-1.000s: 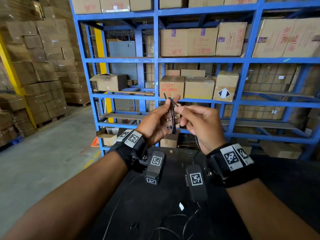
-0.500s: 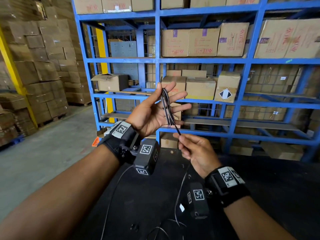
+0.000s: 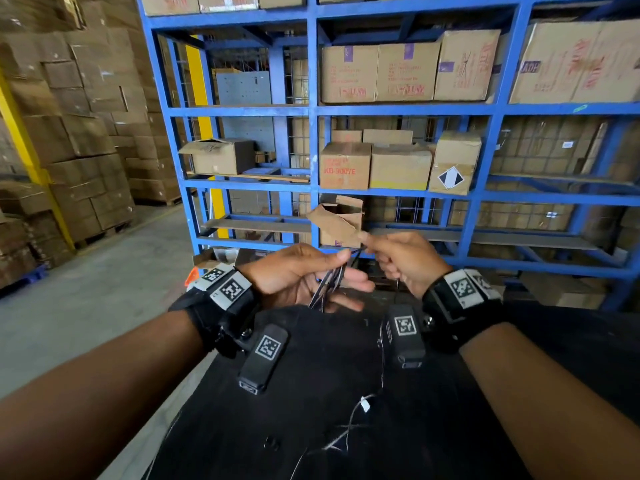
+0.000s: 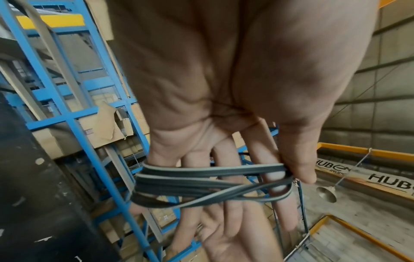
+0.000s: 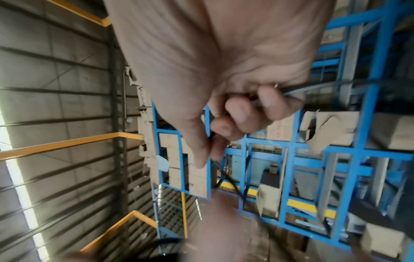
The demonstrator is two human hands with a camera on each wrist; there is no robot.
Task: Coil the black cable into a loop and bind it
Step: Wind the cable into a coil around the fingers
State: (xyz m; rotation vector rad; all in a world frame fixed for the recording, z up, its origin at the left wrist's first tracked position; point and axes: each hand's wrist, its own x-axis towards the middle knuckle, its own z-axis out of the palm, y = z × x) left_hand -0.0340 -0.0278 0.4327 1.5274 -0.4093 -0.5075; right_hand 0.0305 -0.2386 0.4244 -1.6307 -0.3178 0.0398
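Observation:
The thin black cable (image 3: 329, 285) is wound in several turns across the fingers of my left hand (image 3: 346, 271), held above the far edge of the black table. In the left wrist view the turns (image 4: 201, 182) span the straight fingers, and the thumb (image 4: 298, 164) pinches them against the index finger. My right hand (image 3: 374, 251) is just right of the left thumb, its fingers curled round the free strand. The right wrist view shows thumb and index pinching the cable (image 5: 230, 180). The slack (image 3: 381, 368) hangs down to the table, carrying a small white tag (image 3: 364, 406).
The black table (image 3: 554, 358) lies under both forearms, with loose cable on it. A blue shelf rack (image 3: 313, 150) with cardboard boxes (image 3: 346, 166) stands close behind. Stacked cartons (image 3: 69, 133) and concrete floor (image 3: 86, 323) are to the left.
My left hand has dropped lower and turned its palm sideways with the coil. My right hand has risen from below to meet the left thumb, bringing the free strand up.

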